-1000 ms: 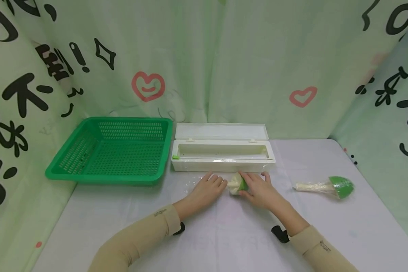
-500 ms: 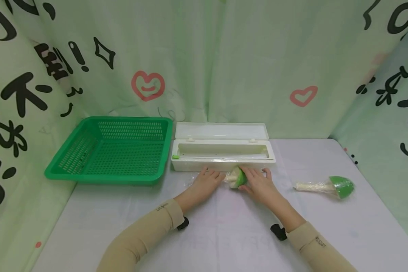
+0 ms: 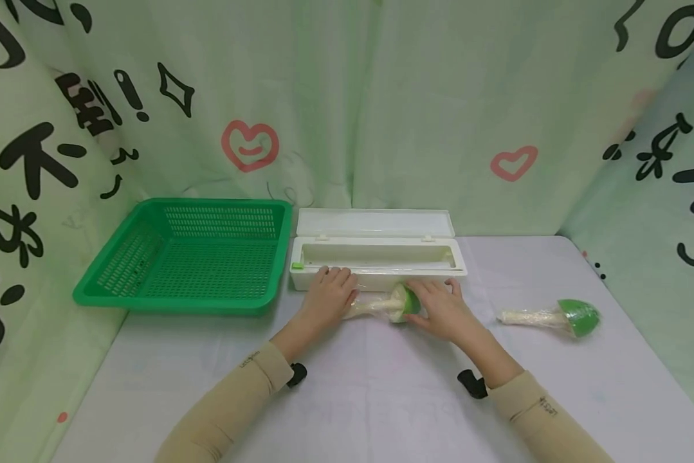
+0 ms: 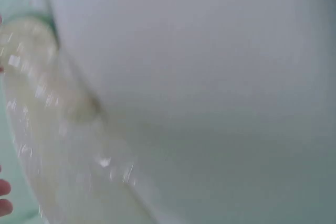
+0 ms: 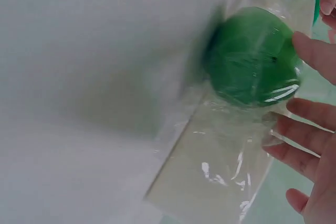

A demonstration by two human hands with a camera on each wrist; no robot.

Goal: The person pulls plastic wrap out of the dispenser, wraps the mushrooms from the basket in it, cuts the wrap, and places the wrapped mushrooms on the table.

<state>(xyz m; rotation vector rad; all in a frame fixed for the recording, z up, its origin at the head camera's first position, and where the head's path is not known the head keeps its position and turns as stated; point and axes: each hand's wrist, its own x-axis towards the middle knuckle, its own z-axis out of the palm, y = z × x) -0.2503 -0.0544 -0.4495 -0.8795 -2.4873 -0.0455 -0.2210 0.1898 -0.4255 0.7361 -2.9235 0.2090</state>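
Observation:
A mushroom-shaped piece [image 3: 399,303] with a green cap and pale stem lies on its side in front of the white cling film dispenser [image 3: 375,280], with clear cling film [image 5: 220,161] about it. My right hand [image 3: 442,312] holds the cap, thumb on one side and fingers on the other; the right wrist view shows film over the green dome. Beyond the stem's end, my left hand [image 3: 326,299] rests at the dispenser's front with its fingers extended over the film. Only fingertips of a hand [image 4: 4,198] show at the edge of the blurred left wrist view.
A green plastic basket [image 3: 184,305] stands at the back left, beside the dispenser. The dispenser's lid [image 3: 375,223] is raised. On the right lies a second, film-wrapped mushroom-shaped piece [image 3: 578,317]. Printed curtains [image 3: 428,96] surround the white-covered table [image 3: 358,405].
My left hand has slid left and a little away from me, uncovering the stem. The mushroom has shifted slightly towards the dispenser, with my right hand still around its cap.

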